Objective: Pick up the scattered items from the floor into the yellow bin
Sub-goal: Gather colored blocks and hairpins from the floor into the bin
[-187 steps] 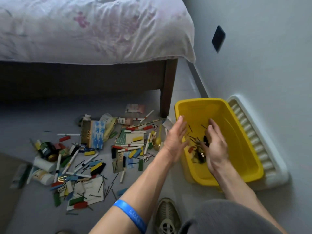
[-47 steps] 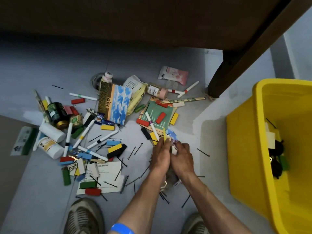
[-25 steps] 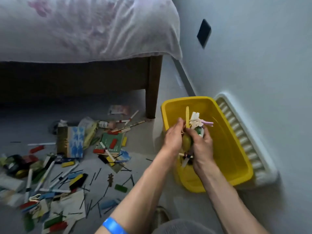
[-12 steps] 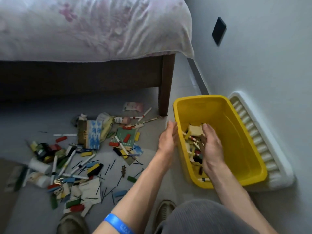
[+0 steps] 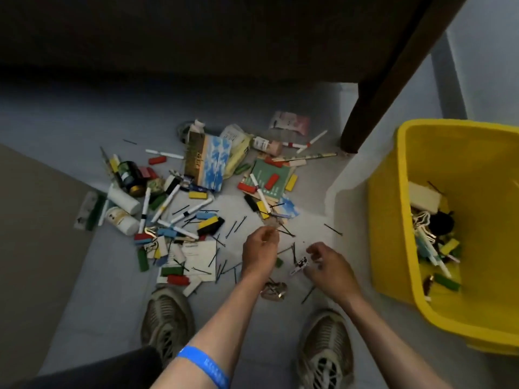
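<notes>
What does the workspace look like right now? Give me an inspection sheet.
Surface: grey floor, with a tan mat at the left.
Job's things: yellow bin at the right, part filled; scattered items lie on the floor: pens, coloured blocks, cards, bottles, thin black pins.
Clutter: a blue-and-white box and a green card in the pile.
Hands: left hand pinches small thin pieces above the pins; right hand has curled fingers near a small black-and-white piece, contents unclear.
Cables: nothing seen.
Surroundings: bed leg, shoes, blue wristband.
</notes>
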Available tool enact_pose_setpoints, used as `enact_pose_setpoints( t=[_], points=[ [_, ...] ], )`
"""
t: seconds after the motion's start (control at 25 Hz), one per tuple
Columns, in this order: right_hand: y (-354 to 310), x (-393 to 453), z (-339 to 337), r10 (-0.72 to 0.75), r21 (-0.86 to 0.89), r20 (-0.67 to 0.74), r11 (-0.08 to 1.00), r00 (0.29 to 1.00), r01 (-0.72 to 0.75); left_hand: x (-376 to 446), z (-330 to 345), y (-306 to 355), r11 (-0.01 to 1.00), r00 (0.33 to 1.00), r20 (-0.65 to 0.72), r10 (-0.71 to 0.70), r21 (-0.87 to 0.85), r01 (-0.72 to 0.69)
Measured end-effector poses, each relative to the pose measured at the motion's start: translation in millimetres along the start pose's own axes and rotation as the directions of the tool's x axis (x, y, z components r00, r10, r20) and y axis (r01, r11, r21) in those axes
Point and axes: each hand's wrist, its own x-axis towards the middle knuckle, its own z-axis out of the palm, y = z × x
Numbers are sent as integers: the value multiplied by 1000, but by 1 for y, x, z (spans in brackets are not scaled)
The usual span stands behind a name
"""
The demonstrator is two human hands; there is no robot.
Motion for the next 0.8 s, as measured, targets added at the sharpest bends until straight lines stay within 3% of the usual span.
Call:
enact_pose_setpoints(
  t=[0.08,0.16,0.28,0.44,0.52,0.6,0.72,0.8],
  points=[
    [28,-2,27,12,-384,202,921,979,68,5,-12,-36,970,998,-56,23,242,-9],
    [45,-6,48,-61,-464,246,869,967,172,4,-23,-68,929,997,-67,50,369,-22],
    [42,6,63,-205,-411,145,877,968,248,1,-32,-91,931,994,-82,79,362,-44],
    [10,32,69,-251,-345,-58,913,966,216,5,-48,-89,885,957,-196,213,454,-104],
    [4,40,63,-247,-332,-224,929,943,164,9,-60,-88,847,939,-327,108,525,85],
    [12,49,49,-73,-247,-396,969,915,-30,8,-65,-89,812,927,-368,-69,520,267],
    [15,61,39,153,-116,-360,971,920,-207,5,-47,-86,881,971,-234,-44,450,148],
    [4,61,55,58,-150,-234,984,971,-95,8,-32,-78,921,988,-152,11,386,49]
  ],
)
